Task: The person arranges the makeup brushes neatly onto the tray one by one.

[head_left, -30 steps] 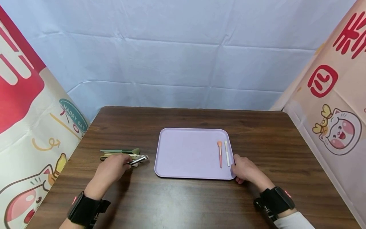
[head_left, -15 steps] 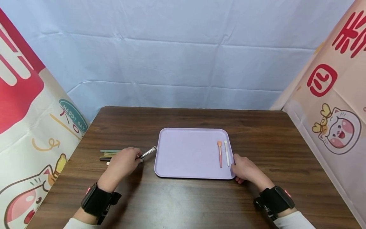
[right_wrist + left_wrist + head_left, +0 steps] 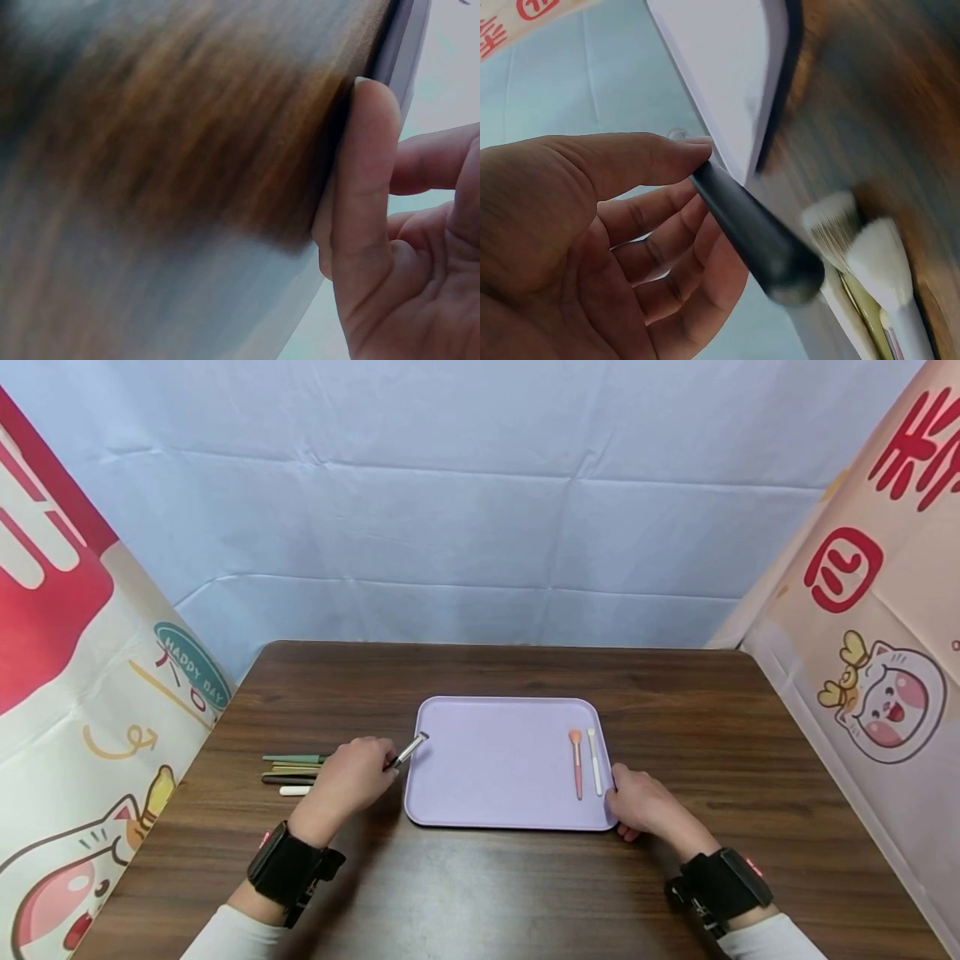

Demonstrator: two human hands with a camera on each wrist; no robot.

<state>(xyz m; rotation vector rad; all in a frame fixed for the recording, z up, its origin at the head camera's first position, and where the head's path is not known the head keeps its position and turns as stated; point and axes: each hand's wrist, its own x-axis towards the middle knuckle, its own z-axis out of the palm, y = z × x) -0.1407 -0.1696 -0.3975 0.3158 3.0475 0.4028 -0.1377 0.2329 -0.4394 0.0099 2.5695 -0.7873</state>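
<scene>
My left hand (image 3: 354, 778) pinches a makeup brush (image 3: 407, 751) between thumb and fingers. Its black handle (image 3: 754, 232) points back toward the camera in the left wrist view. In the head view, its silver end reaches over the left rim of a lilac tray (image 3: 495, 768). At the tray's front right corner, my right hand (image 3: 643, 803) holds the edge. The right thumb (image 3: 367, 165) lies along the side of the tray in the right wrist view. A pink brush (image 3: 577, 767) and a white brush (image 3: 595, 764) lie side by side near the tray's right end.
Left of the tray, several more brushes lie in a bunch on the brown wooden table (image 3: 480, 893), among them a green-handled brush (image 3: 292, 758). The left hand hides part of them. A pale blue cloth (image 3: 465, 527) hangs behind, with printed cloths at both sides.
The left hand has moved right with the black-handled brush, away from the bunch and up to the tray's left rim. The right hand and the tray have not moved.
</scene>
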